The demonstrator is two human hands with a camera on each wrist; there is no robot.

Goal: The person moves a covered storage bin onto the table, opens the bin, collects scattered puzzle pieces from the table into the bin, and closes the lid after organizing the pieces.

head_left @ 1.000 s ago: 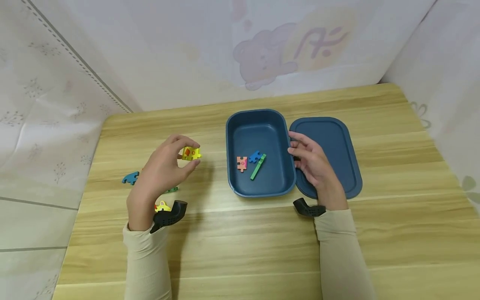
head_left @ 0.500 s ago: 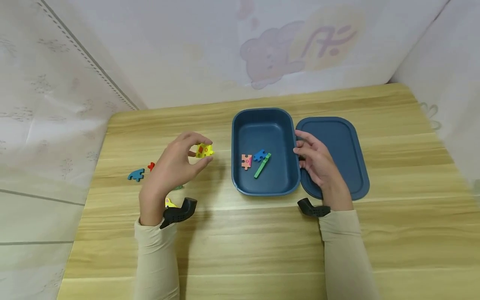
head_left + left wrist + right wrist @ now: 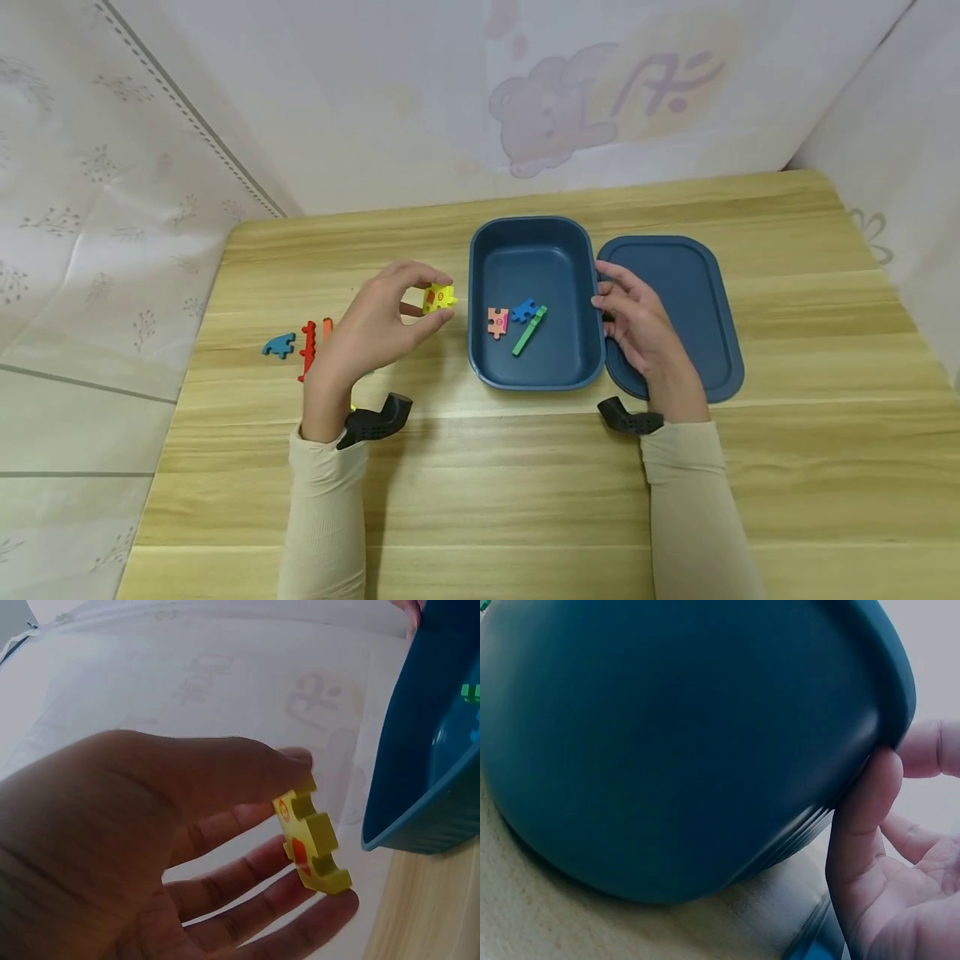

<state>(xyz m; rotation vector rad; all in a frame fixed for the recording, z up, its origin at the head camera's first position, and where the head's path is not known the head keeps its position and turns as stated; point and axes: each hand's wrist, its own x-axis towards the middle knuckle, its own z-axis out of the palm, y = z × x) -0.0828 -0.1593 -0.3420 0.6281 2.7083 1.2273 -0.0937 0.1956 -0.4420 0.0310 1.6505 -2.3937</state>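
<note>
My left hand (image 3: 378, 321) pinches a yellow puzzle piece (image 3: 438, 298) with a red mark between thumb and fingers, just left of the blue box (image 3: 537, 379). In the left wrist view the notched edge of the yellow puzzle piece (image 3: 311, 836) faces the box. Inside the box lie a pink puzzle piece (image 3: 497, 322), a blue puzzle piece (image 3: 524, 310) and a green stick-shaped piece (image 3: 529, 332). My right hand (image 3: 637, 321) rests its fingertips against the box's right side; in the right wrist view its thumb (image 3: 877, 787) touches the outer wall below the rim.
The blue lid (image 3: 686, 287) lies flat right of the box, partly under my right hand. Left of my left hand are a teal puzzle piece (image 3: 280, 346), a red piece (image 3: 308, 350) and an orange piece (image 3: 327, 328). My left wrist hides more pieces.
My left hand has moved right toward the box with the yellow puzzle piece, uncovering the red and orange pieces. My right hand stays at the box's side. The head view has shifted slightly.
</note>
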